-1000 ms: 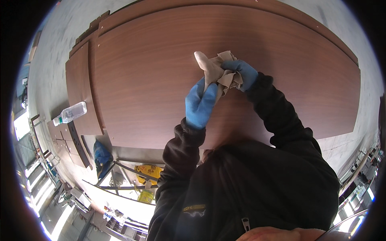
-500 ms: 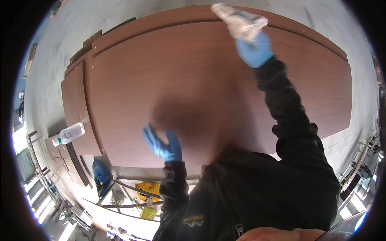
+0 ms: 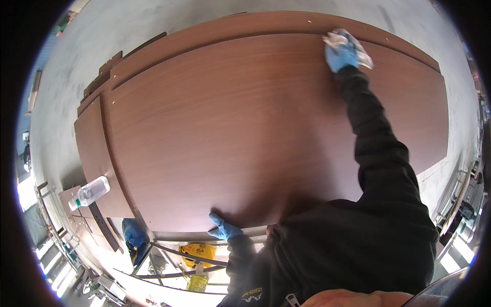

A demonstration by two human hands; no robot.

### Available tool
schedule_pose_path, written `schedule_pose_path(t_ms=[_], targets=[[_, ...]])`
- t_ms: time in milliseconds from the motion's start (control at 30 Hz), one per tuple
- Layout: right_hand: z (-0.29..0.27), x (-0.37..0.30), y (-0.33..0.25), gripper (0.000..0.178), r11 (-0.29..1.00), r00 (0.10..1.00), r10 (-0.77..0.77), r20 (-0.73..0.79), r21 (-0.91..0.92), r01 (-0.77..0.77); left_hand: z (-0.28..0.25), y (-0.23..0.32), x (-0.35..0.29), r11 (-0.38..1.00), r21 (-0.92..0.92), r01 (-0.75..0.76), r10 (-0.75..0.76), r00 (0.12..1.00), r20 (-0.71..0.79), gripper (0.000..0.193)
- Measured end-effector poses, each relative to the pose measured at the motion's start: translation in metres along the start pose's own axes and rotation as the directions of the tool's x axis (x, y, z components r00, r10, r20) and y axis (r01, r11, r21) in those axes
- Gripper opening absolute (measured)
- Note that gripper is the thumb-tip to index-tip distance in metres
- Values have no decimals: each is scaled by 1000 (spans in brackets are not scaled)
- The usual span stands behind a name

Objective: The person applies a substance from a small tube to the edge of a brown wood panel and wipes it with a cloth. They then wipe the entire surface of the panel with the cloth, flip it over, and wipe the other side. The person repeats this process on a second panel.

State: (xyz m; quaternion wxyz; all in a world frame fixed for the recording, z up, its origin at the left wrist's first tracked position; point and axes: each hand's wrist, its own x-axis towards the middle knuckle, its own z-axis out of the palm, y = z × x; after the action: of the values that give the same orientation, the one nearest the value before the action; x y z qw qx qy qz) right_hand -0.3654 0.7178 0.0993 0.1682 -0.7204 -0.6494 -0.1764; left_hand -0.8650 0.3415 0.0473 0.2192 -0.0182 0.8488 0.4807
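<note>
A large dark brown wood-grain panel (image 3: 215, 117) spreads before me, resting on another brown panel whose edge strip (image 3: 245, 24) shows along the far side. Near that far edge, right of the middle, my right hand (image 3: 341, 55), in a blue glove, is closed on a crumpled whitish cloth (image 3: 364, 55). The cloth bunches around its fingers against the surface. My left hand (image 3: 224, 228), also blue-gloved, rests at the panel's near edge, its visible fingers apart and no loose item in it. Part of that hand is hard to make out.
On a smaller brown panel (image 3: 99, 153) at the left lies a clear plastic bottle (image 3: 93, 191). Below the near edge are a metal frame (image 3: 169, 250), a blue bag (image 3: 135, 238), a yellow bag (image 3: 198, 251) and a yellow-green can (image 3: 197, 283). Grey floor (image 3: 189, 15) surrounds the panels.
My right hand has moved right with the cloth, which was stretched out to the far left and is now bunched under it. My left hand has come down from above the panel to its near edge.
</note>
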Motion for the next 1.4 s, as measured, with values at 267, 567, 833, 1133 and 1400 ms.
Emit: schedule_pose_path(t_ms=[267,567,833,1133,1400], targets=[[59,10,-273,38,754,890,-381,-251,472,456,-8,3,9,995,79,55,-60,996,63,80],[13,-7,6,33,986,986,-122,-114,102,134,-4,-6,7,997,-80,-2,10,995,99,78],[47,13,-215,39,829,885,-463,-37,336,448,-10,-10,16,995,-103,-15,28,993,119,73],[45,-26,-99,42,966,986,-124,112,240,94,-69,42,179,911,-400,100,99,889,448,70],[72,36,-460,15,702,861,-486,-150,521,486,-85,25,196,891,-385,239,43,801,597,75]])
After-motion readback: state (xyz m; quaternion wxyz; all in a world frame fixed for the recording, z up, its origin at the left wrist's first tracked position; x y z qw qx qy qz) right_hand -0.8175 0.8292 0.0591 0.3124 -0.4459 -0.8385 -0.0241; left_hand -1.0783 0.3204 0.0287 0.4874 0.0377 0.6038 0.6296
